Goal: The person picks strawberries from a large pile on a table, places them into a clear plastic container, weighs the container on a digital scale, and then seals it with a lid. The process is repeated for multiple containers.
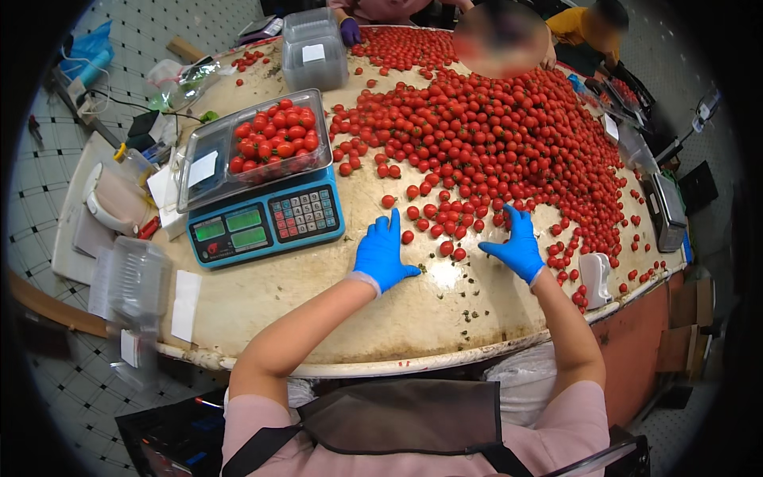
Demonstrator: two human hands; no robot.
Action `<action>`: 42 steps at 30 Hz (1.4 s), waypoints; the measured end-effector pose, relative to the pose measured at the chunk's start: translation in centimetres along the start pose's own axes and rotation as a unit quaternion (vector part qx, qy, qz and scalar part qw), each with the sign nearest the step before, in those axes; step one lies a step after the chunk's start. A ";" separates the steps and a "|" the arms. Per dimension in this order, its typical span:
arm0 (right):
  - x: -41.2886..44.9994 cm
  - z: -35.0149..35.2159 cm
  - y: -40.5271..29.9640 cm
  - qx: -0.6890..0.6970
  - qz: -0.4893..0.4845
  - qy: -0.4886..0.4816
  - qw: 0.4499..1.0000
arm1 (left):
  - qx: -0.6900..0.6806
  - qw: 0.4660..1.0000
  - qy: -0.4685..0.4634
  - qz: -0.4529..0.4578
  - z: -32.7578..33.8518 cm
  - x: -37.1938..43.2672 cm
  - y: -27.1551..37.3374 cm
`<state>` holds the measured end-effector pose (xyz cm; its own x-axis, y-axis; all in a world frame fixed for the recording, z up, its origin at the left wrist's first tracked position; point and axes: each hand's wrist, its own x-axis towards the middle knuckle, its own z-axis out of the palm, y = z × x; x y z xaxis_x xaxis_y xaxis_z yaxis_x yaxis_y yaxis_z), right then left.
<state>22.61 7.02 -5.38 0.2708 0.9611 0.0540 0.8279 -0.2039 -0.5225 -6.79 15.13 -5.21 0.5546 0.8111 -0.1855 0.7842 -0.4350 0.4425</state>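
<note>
A broad heap of cherry tomatoes (pixel 477 131) covers the far middle of the worktable (pixel 268 310). My left hand (pixel 384 253), in a blue glove, hovers at or rests on the tabletop between the scale and the loose tomatoes. Its fingers are spread and hold nothing. My right hand (pixel 515 244), gloved alike, has thumb and fingers apart beside the heap's near edge. Several loose tomatoes (pixel 453 217) lie between the two hands. On the blue digital scale (pixel 265 217) sits a clear plastic clamshell box (pixel 208 140), lid folded open to the left, its right half filled with tomatoes (pixel 277 134).
Stacked clear boxes (pixel 313 53) stand at the back left. More plastic containers (pixel 137 274) lie by the left edge. A white dispenser-like object (pixel 594 280) stands front right, near another scale (pixel 664 211). Across the table are co-workers, one with a purple-gloved hand (pixel 350 31).
</note>
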 end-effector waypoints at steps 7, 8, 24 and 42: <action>0.9 0.5 -1.5 -0.024 -0.028 -0.095 0.995 | -0.045 0.998 -0.034 -0.015 -0.1 4.3 2.2; 1.3 0.7 -1.8 0.009 -0.033 -0.105 0.994 | -0.064 0.997 -0.045 0.005 0.7 5.1 2.1; 3.1 5.3 -3.5 0.079 -0.112 -0.074 0.988 | -0.257 0.964 0.034 0.049 5.9 8.4 5.0; -5.3 6.8 -9.2 0.436 -0.041 0.036 0.898 | -0.946 0.317 -0.060 -0.018 7.9 1.9 5.9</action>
<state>10.19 5.08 -6.66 0.2827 0.9455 0.1617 0.1546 0.1215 -0.9805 1.04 10.97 -9.94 0.6497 0.7329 -0.2019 -0.7184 0.6788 0.1520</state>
